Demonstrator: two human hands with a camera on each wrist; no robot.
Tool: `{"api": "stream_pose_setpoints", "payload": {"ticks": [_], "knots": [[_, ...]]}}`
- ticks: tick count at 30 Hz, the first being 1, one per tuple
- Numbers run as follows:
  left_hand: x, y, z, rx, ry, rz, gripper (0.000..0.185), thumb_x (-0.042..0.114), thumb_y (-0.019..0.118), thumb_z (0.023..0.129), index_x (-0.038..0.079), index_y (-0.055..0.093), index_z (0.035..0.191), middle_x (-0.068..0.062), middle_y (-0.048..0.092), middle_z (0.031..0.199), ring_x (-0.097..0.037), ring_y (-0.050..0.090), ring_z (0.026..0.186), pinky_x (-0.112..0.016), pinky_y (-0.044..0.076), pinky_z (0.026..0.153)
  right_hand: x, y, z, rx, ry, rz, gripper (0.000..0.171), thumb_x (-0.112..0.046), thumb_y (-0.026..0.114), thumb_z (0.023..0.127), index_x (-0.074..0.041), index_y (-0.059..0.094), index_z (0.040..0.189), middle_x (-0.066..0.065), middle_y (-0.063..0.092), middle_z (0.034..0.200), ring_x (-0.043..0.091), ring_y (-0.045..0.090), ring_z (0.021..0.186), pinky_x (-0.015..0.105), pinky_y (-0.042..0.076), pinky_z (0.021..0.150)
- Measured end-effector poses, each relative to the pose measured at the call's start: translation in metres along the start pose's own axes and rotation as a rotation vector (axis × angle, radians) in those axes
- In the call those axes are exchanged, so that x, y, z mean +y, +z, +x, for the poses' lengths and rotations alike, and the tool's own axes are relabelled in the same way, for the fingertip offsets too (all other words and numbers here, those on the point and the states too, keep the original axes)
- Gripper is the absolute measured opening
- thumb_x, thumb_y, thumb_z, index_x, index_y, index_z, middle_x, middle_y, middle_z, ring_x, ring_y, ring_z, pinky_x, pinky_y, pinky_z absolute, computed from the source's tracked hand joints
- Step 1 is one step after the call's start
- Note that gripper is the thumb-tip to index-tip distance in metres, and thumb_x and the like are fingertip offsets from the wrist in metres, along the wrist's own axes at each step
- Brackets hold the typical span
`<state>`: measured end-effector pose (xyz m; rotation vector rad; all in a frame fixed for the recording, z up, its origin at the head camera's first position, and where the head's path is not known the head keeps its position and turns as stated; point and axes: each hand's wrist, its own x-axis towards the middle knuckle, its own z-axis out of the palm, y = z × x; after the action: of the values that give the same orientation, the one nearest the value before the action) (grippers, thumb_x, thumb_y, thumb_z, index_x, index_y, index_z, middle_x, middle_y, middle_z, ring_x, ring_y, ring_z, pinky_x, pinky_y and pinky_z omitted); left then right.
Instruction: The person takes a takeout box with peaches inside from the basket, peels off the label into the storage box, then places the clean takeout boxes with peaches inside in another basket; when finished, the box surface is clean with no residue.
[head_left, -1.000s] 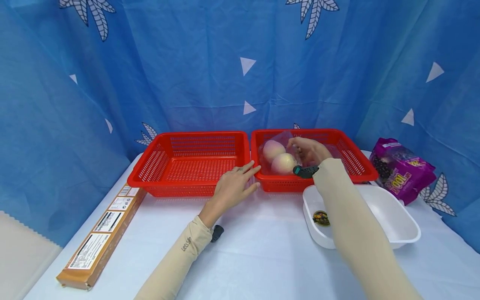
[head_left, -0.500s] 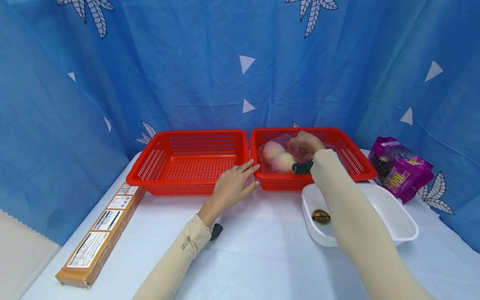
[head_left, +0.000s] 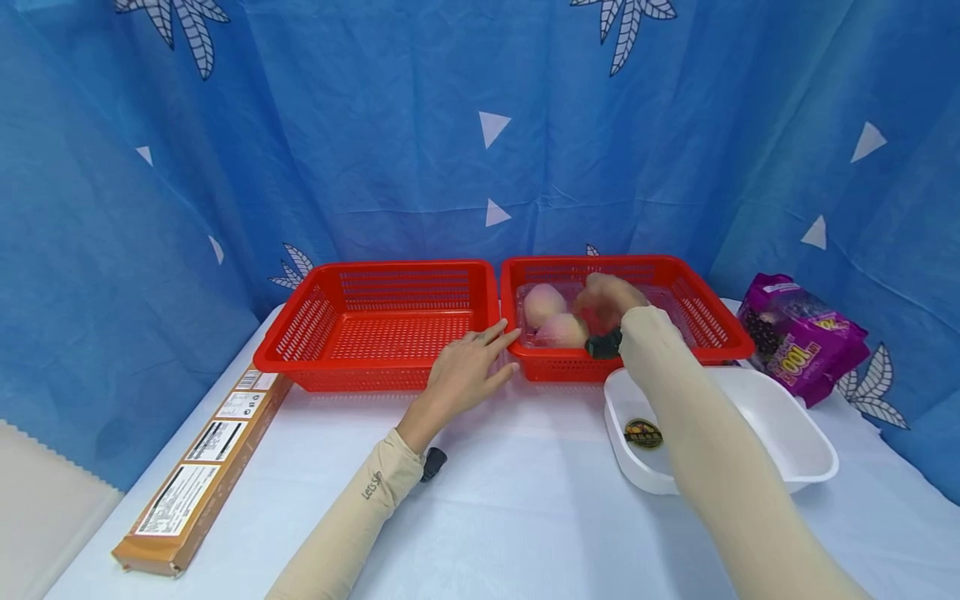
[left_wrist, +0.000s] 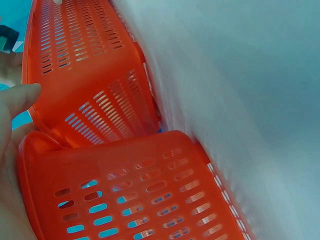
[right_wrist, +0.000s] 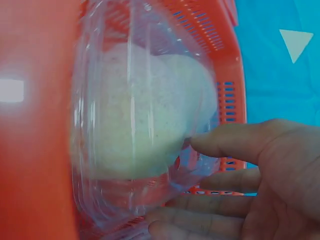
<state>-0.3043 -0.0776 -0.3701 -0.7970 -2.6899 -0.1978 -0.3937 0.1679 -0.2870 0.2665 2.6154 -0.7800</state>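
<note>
Two pale pink and yellow peaches (head_left: 543,305) sit in a clear plastic clamshell (right_wrist: 132,135) in the right red basket (head_left: 570,371). My right hand (head_left: 611,296) is inside this basket, just right of the peaches. In the right wrist view its thumb and loosely extended fingers lie at the clamshell's edge; whether they touch it is unclear. My left hand (head_left: 468,367) lies with spread, straight fingers at the front corner where the two baskets meet, fingertips on the rims. The left red basket (head_left: 382,379) holds nothing visible.
A white tub (head_left: 795,433) with a round dark label stands in front of the right basket, under my right forearm. Beyond it leans a purple grape bag (head_left: 806,342). A long brown box (head_left: 206,467) lies at the left. A blue curtain (head_left: 412,125) hangs behind.
The raised clear plastic over the peaches has come down, and the peaches have shifted slightly. My right hand has moved a little left inside the basket. The left hand stays put.
</note>
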Motion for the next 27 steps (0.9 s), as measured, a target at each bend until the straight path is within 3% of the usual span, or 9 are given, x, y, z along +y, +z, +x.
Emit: {"api": "stream_pose_setpoints", "payload": {"ticks": [6, 13, 16, 20, 27], "knots": [[0.0, 0.0, 0.0, -0.002, -0.004, 0.006, 0.055, 0.047, 0.056, 0.093, 0.029, 0.045, 0.144, 0.003, 0.039, 0.151, -0.03, 0.058, 0.113, -0.025, 0.042, 0.055, 0.001, -0.001, 0.003, -0.015, -0.066, -0.087, 0.043, -0.021, 0.065, 0.087, -0.001, 0.046, 0.12, 0.022, 0.052, 0.118, 0.036, 0.055, 0.102, 0.042, 0.054, 0.078], [-0.001, 0.001, 0.0, -0.007, -0.009, -0.009, 0.055, 0.047, 0.055, 0.093, 0.028, 0.045, 0.144, 0.003, 0.039, 0.151, -0.029, 0.056, 0.116, -0.026, 0.045, 0.056, -0.001, -0.005, 0.001, -0.023, -0.131, -0.075, 0.047, -0.023, 0.063, 0.089, 0.0, 0.044, 0.125, 0.023, 0.051, 0.124, 0.039, 0.055, 0.109, 0.048, 0.052, 0.087], [-0.002, 0.001, 0.0, 0.007, -0.004, -0.053, 0.053, 0.046, 0.055, 0.094, 0.026, 0.047, 0.143, 0.001, 0.041, 0.15, -0.03, 0.052, 0.123, -0.033, 0.053, 0.074, 0.0, -0.007, -0.002, 0.001, -0.179, -0.119, 0.046, -0.025, 0.064, 0.087, 0.0, 0.049, 0.123, 0.023, 0.055, 0.122, 0.038, 0.056, 0.107, 0.047, 0.053, 0.086], [-0.004, 0.001, 0.001, 0.049, 0.014, -0.137, 0.048, 0.042, 0.055, 0.095, 0.022, 0.052, 0.139, -0.001, 0.048, 0.145, -0.027, 0.048, 0.128, -0.043, 0.043, 0.102, 0.004, -0.01, -0.009, 0.042, -0.263, -0.184, 0.047, -0.029, 0.064, 0.088, 0.0, 0.052, 0.123, 0.022, 0.057, 0.12, 0.037, 0.056, 0.105, 0.046, 0.053, 0.084], [-0.006, -0.007, -0.002, 0.127, 0.059, -0.273, 0.041, 0.036, 0.054, 0.097, 0.016, 0.057, 0.133, -0.008, 0.054, 0.135, -0.024, 0.048, 0.125, -0.046, 0.039, 0.106, 0.014, -0.011, -0.028, 0.169, -0.431, -0.303, 0.045, -0.026, 0.062, 0.091, 0.001, 0.055, 0.125, 0.021, 0.06, 0.117, 0.034, 0.057, 0.101, 0.046, 0.054, 0.082]]}}
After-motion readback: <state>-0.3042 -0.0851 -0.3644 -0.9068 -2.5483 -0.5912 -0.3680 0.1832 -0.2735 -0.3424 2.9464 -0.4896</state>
